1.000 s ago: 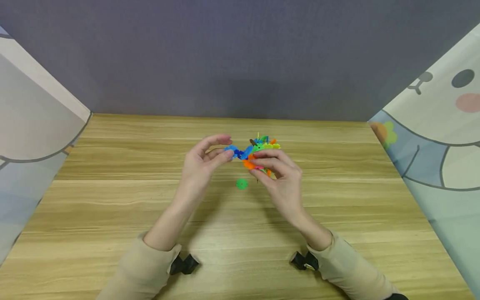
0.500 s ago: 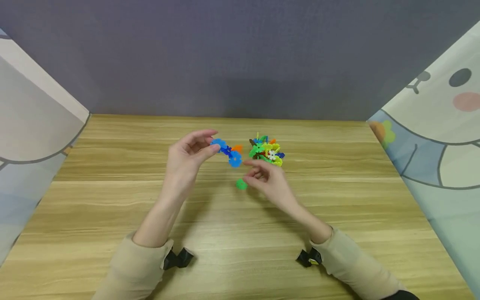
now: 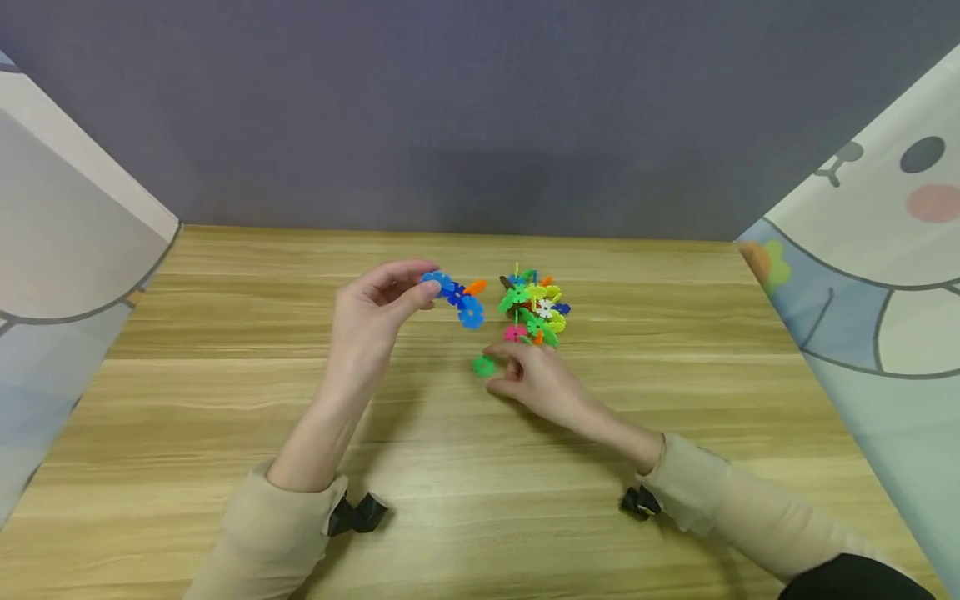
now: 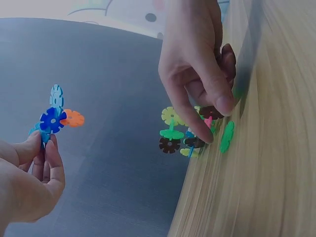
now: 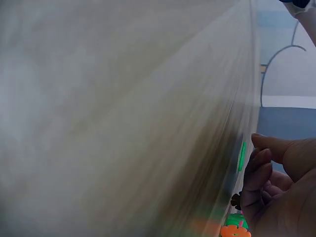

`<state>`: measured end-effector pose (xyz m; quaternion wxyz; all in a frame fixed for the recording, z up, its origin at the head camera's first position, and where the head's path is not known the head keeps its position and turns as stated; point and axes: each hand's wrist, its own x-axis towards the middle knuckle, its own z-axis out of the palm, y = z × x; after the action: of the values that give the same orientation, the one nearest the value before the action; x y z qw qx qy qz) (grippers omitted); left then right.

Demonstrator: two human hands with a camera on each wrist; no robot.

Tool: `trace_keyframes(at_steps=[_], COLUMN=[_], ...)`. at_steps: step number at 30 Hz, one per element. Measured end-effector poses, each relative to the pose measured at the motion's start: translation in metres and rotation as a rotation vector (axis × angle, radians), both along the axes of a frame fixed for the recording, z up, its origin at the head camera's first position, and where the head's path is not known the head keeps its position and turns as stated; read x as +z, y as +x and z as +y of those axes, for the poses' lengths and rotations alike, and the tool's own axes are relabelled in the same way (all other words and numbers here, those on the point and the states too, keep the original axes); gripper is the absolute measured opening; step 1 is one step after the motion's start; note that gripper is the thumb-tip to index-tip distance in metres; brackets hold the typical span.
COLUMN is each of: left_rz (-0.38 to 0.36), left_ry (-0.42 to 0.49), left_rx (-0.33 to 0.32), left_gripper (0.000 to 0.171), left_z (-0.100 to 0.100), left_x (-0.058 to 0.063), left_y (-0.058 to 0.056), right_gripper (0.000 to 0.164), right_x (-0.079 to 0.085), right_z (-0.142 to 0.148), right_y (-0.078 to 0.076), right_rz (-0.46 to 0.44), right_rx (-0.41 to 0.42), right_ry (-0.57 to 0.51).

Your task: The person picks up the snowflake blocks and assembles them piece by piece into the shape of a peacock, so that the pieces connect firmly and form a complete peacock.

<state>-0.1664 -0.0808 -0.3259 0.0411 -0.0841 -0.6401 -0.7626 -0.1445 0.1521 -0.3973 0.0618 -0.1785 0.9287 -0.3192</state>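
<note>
My left hand (image 3: 367, 321) pinches a light blue disc at one end of a small chain of joined plastic snowflake discs. The chain has light blue, dark blue (image 4: 52, 120) and orange (image 4: 74, 118) discs, and is raised off the table. A single green snowflake disc (image 3: 483, 366) lies on the wooden table. My right hand (image 3: 543, 383) is right beside it, thumb and forefinger parted near its right edge and nothing gripped. In the left wrist view the green disc (image 4: 227, 137) appears just past the right fingertips.
A cluster of many-coloured snowflake discs (image 3: 536, 304) sits just behind the right hand on the table (image 3: 262, 400). A grey panel (image 3: 465, 117) rises along the table's back edge, with cartoon-printed panels (image 3: 885, 292) at the sides.
The left hand has drawn the blue and orange chain left, away from the cluster. The right hand has let go of it and come down to the green disc.
</note>
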Motion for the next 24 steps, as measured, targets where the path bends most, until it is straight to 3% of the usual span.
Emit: trace_keyframes(at_steps=[5, 11, 19, 24], left_rz=[0.005, -0.001, 0.046, 0.044], left_ry=[-0.001, -0.021, 0.125, 0.149], left_rx=[-0.003, -0.004, 0.151, 0.148], left_gripper=[0.021, 0.019, 0.017, 0.016], left_z=[0.001, -0.003, -0.03, -0.037], left_x=[0.0, 0.002, 0.009, 0.01], left_y=[0.0, -0.002, -0.013, -0.016], right_gripper=[0.046, 0.045, 0.038, 0.033], right_x=[0.002, 0.005, 0.003, 0.001], right_z=[0.001, -0.001, -0.002, -0.002], right_y=[-0.004, -0.006, -0.009, -0.01], right_rz=[-0.002, -0.087, -0.078, -0.054], right_rx=[0.025, 0.024, 0.011, 0.003], right_ry=[0.043, 0.036, 0.06, 0.071])
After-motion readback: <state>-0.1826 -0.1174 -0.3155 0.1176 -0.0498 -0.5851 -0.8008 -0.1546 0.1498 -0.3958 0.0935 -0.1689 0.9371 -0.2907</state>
